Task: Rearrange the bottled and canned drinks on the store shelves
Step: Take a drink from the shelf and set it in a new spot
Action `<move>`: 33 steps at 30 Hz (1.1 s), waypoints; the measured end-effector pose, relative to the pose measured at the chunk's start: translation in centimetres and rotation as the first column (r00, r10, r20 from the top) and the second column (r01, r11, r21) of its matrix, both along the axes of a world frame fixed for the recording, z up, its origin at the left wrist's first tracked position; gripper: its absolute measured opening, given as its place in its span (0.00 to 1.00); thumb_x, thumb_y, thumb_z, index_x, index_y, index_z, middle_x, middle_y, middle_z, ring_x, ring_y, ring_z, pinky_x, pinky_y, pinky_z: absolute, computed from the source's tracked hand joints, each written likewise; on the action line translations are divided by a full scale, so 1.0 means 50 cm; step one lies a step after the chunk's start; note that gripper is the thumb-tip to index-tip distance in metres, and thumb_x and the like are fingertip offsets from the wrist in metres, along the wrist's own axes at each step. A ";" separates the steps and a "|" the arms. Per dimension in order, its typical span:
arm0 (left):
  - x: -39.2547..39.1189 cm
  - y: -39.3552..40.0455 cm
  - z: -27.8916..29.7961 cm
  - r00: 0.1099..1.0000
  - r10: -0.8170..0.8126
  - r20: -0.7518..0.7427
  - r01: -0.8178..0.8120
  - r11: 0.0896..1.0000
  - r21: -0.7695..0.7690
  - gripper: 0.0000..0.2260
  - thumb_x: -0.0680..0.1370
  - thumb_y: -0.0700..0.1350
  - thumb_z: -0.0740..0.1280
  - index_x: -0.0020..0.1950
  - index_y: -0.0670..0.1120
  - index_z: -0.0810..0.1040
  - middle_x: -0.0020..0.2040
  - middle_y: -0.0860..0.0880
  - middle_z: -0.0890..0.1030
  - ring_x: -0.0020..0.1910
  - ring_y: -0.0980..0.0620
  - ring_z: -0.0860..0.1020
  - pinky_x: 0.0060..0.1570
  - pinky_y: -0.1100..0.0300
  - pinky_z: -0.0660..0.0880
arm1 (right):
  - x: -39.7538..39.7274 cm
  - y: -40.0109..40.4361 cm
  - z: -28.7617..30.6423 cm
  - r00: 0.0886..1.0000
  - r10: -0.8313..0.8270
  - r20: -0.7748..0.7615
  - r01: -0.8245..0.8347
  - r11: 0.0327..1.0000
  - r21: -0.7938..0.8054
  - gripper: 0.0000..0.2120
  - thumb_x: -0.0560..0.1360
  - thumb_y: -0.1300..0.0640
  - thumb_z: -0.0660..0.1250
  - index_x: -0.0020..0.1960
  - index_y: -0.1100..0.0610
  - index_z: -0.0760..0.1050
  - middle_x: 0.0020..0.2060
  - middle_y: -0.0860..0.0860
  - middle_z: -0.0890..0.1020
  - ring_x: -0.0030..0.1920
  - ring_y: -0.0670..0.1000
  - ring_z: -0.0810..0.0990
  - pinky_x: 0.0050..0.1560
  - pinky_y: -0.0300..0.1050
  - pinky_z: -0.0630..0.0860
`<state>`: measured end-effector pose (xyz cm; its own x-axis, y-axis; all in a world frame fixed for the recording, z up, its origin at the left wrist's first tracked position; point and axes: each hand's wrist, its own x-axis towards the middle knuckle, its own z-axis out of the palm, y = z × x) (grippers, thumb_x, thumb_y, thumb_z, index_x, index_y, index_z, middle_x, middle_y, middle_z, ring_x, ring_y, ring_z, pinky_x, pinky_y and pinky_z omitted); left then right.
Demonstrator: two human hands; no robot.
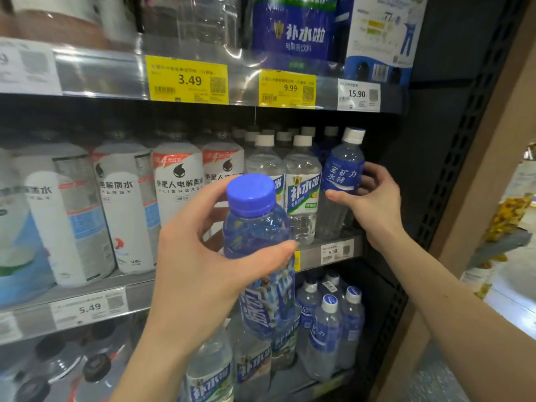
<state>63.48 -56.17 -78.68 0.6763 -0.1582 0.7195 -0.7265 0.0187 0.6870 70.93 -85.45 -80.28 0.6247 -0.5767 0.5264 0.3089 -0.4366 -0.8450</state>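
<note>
My left hand (pixel 200 265) grips a blue-capped bottle (pixel 258 227) with a blue label, held tilted in front of the middle shelf. My right hand (pixel 368 198) holds a white-capped bottle with a dark blue label (pixel 343 166) at the right end of the middle shelf, thumb in front and fingers behind it. To its left stand clear bottles with white and green labels (pixel 303 187). Large white electrolyte water bottles (pixel 177 181) fill the left of that shelf.
The middle shelf's rail (pixel 333 252) carries price tags. The upper shelf holds blue multipacks (pixel 293 27) above yellow price tags (pixel 187 79). The lower shelf holds small blue-labelled bottles (pixel 330 329) and clear ones. The dark shelf upright (pixel 452 169) stands right of my right hand.
</note>
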 end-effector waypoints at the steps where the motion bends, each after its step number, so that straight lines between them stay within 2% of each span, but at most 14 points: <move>1: 0.002 -0.001 -0.001 1.000 -0.004 -0.003 0.004 1.000 -0.003 0.26 0.60 0.50 0.82 0.55 0.63 0.79 0.52 0.61 0.84 0.53 0.59 0.81 0.49 0.62 0.80 | 0.007 -0.001 0.000 1.000 0.010 -0.012 -0.010 1.000 0.009 0.36 0.58 0.58 0.86 0.62 0.51 0.74 0.54 0.49 0.85 0.52 0.47 0.85 0.56 0.54 0.83; 5: 0.009 -0.005 -0.005 1.000 -0.009 -0.005 0.009 1.000 0.008 0.26 0.60 0.51 0.82 0.56 0.62 0.79 0.53 0.61 0.84 0.54 0.58 0.81 0.49 0.68 0.78 | 0.026 0.003 0.006 0.997 0.017 -0.071 -0.021 0.998 -0.056 0.32 0.62 0.56 0.84 0.61 0.53 0.74 0.55 0.50 0.84 0.53 0.46 0.84 0.57 0.49 0.82; 8: 0.013 -0.008 -0.008 1.000 -0.007 -0.001 0.007 1.000 0.014 0.26 0.60 0.54 0.81 0.55 0.63 0.79 0.52 0.62 0.84 0.53 0.60 0.81 0.46 0.71 0.77 | 0.035 0.004 0.001 0.998 -0.046 -0.052 0.039 0.992 -0.117 0.27 0.63 0.53 0.83 0.58 0.47 0.75 0.57 0.49 0.81 0.54 0.46 0.81 0.59 0.48 0.80; 11: 0.014 -0.014 -0.016 1.000 -0.007 -0.012 0.007 1.000 0.003 0.26 0.59 0.49 0.82 0.54 0.61 0.80 0.50 0.62 0.84 0.51 0.62 0.82 0.45 0.71 0.77 | 0.037 0.006 -0.011 0.996 -0.076 -0.046 0.072 0.994 -0.081 0.29 0.64 0.51 0.83 0.61 0.47 0.75 0.61 0.53 0.77 0.55 0.47 0.79 0.59 0.47 0.79; 15: 0.013 -0.021 -0.021 0.999 -0.020 -0.033 0.020 1.000 0.008 0.26 0.59 0.47 0.82 0.55 0.59 0.80 0.51 0.60 0.85 0.52 0.60 0.82 0.45 0.70 0.78 | 0.030 0.011 -0.017 0.997 -0.037 -0.066 0.032 0.996 -0.083 0.30 0.67 0.55 0.81 0.66 0.52 0.73 0.55 0.54 0.79 0.49 0.46 0.77 0.52 0.41 0.78; 17: 0.012 -0.022 -0.020 0.999 -0.014 -0.037 0.014 1.000 0.006 0.26 0.59 0.47 0.82 0.55 0.59 0.80 0.50 0.61 0.85 0.51 0.61 0.82 0.44 0.70 0.78 | 0.021 0.017 -0.021 0.996 -0.042 -0.078 0.037 0.998 -0.057 0.31 0.68 0.55 0.81 0.67 0.51 0.72 0.53 0.53 0.79 0.49 0.48 0.78 0.52 0.43 0.79; 19: 0.006 -0.021 -0.015 0.999 -0.013 -0.037 0.014 1.000 0.007 0.27 0.58 0.47 0.83 0.54 0.60 0.80 0.49 0.61 0.84 0.50 0.62 0.82 0.43 0.71 0.78 | 0.002 0.034 -0.031 0.991 -0.132 -0.034 0.132 0.991 -0.001 0.30 0.68 0.53 0.81 0.66 0.52 0.73 0.50 0.49 0.78 0.49 0.48 0.78 0.54 0.46 0.79; 22: -0.005 -0.012 -0.004 0.999 0.006 -0.042 -0.005 1.000 0.023 0.28 0.58 0.48 0.85 0.55 0.59 0.80 0.50 0.61 0.85 0.52 0.60 0.82 0.44 0.69 0.78 | -0.059 0.108 -0.021 0.964 -0.201 0.174 0.175 0.973 0.152 0.14 0.72 0.56 0.77 0.55 0.52 0.78 0.42 0.47 0.79 0.42 0.43 0.76 0.49 0.45 0.78; 23: -0.008 -0.004 -0.001 0.999 0.025 -0.046 -0.024 0.999 0.024 0.28 0.58 0.49 0.85 0.55 0.59 0.80 0.50 0.61 0.85 0.52 0.60 0.82 0.45 0.68 0.79 | -0.084 0.142 -0.010 0.965 -0.128 0.231 0.084 0.978 0.189 0.09 0.73 0.59 0.76 0.51 0.53 0.79 0.39 0.47 0.80 0.40 0.42 0.77 0.46 0.43 0.76; 25: -0.015 0.021 -0.001 0.995 0.087 -0.045 -0.086 0.996 0.024 0.29 0.57 0.52 0.86 0.54 0.61 0.81 0.51 0.60 0.85 0.53 0.59 0.82 0.47 0.63 0.81 | -0.128 0.210 0.002 0.951 0.176 0.256 -0.228 0.954 0.192 0.06 0.74 0.63 0.73 0.48 0.54 0.80 0.38 0.47 0.82 0.41 0.44 0.79 0.47 0.42 0.77; 26: -0.022 0.038 -0.001 0.992 0.117 -0.049 -0.116 0.993 0.020 0.28 0.57 0.54 0.85 0.54 0.60 0.81 0.52 0.59 0.85 0.53 0.58 0.83 0.47 0.60 0.82 | -0.147 0.242 0.000 0.893 0.381 0.241 -0.425 0.890 0.168 0.08 0.72 0.62 0.72 0.49 0.54 0.81 0.40 0.48 0.83 0.44 0.47 0.81 0.49 0.44 0.79; 28: -0.042 0.076 0.001 0.985 0.161 -0.062 -0.160 0.987 0.013 0.28 0.57 0.54 0.84 0.55 0.58 0.82 0.52 0.56 0.85 0.53 0.55 0.83 0.46 0.58 0.83 | -0.175 0.294 -0.008 0.698 0.705 0.124 -0.715 0.696 0.066 0.19 0.67 0.55 0.72 0.58 0.53 0.79 0.50 0.49 0.84 0.55 0.49 0.82 0.57 0.45 0.79; 30: -0.057 0.107 0.001 0.978 0.196 -0.065 -0.193 0.980 0.050 0.30 0.55 0.50 0.86 0.55 0.56 0.82 0.51 0.55 0.86 0.50 0.55 0.84 0.44 0.58 0.83 | -0.188 0.333 -0.016 0.530 0.845 -0.067 -0.847 0.531 -0.016 0.30 0.64 0.51 0.71 0.66 0.53 0.75 0.60 0.48 0.82 0.62 0.49 0.80 0.63 0.45 0.76; 33: -0.087 0.157 0.004 0.965 0.246 -0.088 -0.242 0.968 0.060 0.28 0.57 0.47 0.84 0.55 0.54 0.82 0.50 0.54 0.86 0.48 0.55 0.84 0.44 0.55 0.84 | -0.209 0.378 -0.018 0.399 0.899 -0.179 -0.914 0.406 0.002 0.31 0.65 0.54 0.74 0.67 0.51 0.73 0.63 0.45 0.81 0.65 0.47 0.78 0.60 0.41 0.76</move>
